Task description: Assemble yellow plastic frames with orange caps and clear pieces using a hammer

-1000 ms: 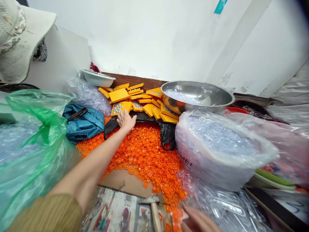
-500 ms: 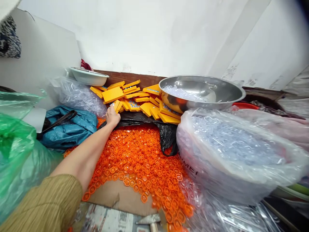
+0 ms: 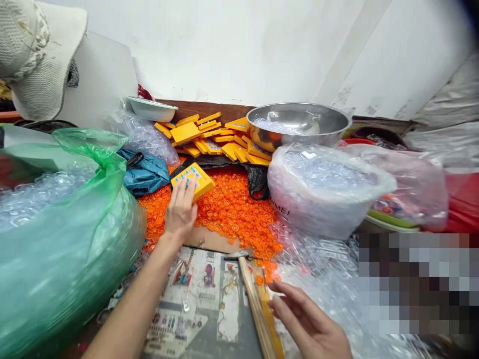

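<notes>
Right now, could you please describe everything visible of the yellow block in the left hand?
The yellow block is flat, rectangular, apparently plastic, its paler face dotted with small blue pieces. It tilts, that face toward the camera, in front of the orange pieces. The left hand holds it, fingers across that face; its underside is hidden.

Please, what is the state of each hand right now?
Left hand: holding a yellow block with blue dots.
Right hand: open, seemingly empty.

You can read "MEI" in black capitals, its preceding letters unclear, on the side of the white plastic bag to your right, while the fine print on your illustrated worktop stays too small to decipher.
</notes>
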{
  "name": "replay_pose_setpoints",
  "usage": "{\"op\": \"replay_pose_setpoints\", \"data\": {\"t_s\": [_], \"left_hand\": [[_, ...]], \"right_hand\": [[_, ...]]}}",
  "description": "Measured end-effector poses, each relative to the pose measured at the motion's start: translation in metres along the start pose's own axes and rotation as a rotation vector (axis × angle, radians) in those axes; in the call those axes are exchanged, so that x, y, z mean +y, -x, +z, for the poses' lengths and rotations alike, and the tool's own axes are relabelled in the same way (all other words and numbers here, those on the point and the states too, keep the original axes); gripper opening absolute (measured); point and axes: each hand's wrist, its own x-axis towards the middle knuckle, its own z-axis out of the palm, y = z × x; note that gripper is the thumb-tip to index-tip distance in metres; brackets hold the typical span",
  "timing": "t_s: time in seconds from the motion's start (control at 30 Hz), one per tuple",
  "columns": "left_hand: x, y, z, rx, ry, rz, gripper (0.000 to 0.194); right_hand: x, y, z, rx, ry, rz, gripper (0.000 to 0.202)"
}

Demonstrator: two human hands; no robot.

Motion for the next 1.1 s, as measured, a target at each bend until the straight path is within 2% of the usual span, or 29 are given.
{"op": "replay_pose_setpoints", "data": {"t_s": [0.1,0.2,0.3,0.43,0.53,0.63,0.7,0.73,0.8,0.87,0.97,1.03,1.1], "left_hand": [[-0.015,0.027,-0.01,-0.068,-0.023,0.046,0.057],[-0.025,0.041,-0.012,-0.114,-0.035,0.081,0.054],[-0.03,0.045,-0.01,-0.129,-0.028,0.116,0.052],[-0.029,0.043,-0.014,-0.073,0.009,0.156,0.051],[-0.014,0.055,-0.033,0.003,0.055,0.214,0.055],[0.01,0.091,-0.066,0.066,0.225,0.316,0.065],[0.022,0.122,-0.088,0.03,0.398,0.249,0.067],[0.025,0.137,-0.097,0.003,0.417,0.159,0.063],[0.024,0.161,-0.108,-0.11,0.371,0.075,0.063],[0.02,0.178,-0.106,-0.174,0.313,0.104,0.068],[0.018,0.193,-0.087,-0.2,0.269,0.336,0.075],[0.022,0.201,-0.072,-0.229,0.239,0.481,0.078],[0.028,0.205,-0.061,-0.259,0.138,0.566,0.075]], "right_hand": [[0.0,0.007,0.004,-0.026,-0.052,0.046,0.029],[0.002,0.012,0.01,-0.029,-0.071,0.057,0.034],[0.003,0.017,0.016,-0.045,-0.074,0.073,0.035],[0.005,0.024,0.019,-0.065,-0.067,0.088,0.032],[0.01,0.03,0.02,-0.077,-0.071,0.09,0.033],[0.013,0.038,0.023,-0.019,-0.067,0.08,0.037],[0.013,0.046,0.026,0.062,-0.022,-0.007,0.04],[0.013,0.049,0.028,0.097,0.017,-0.075,0.042],[0.012,0.055,0.031,0.122,0.079,-0.191,0.045],[0.011,0.057,0.032,0.058,0.035,-0.153,0.04],[0.012,0.052,0.031,-0.086,-0.061,0.022,0.036],[0.014,0.048,0.033,-0.16,0.073,-0.013,0.036],[0.017,0.049,0.036,-0.195,0.237,-0.111,0.034]]}}
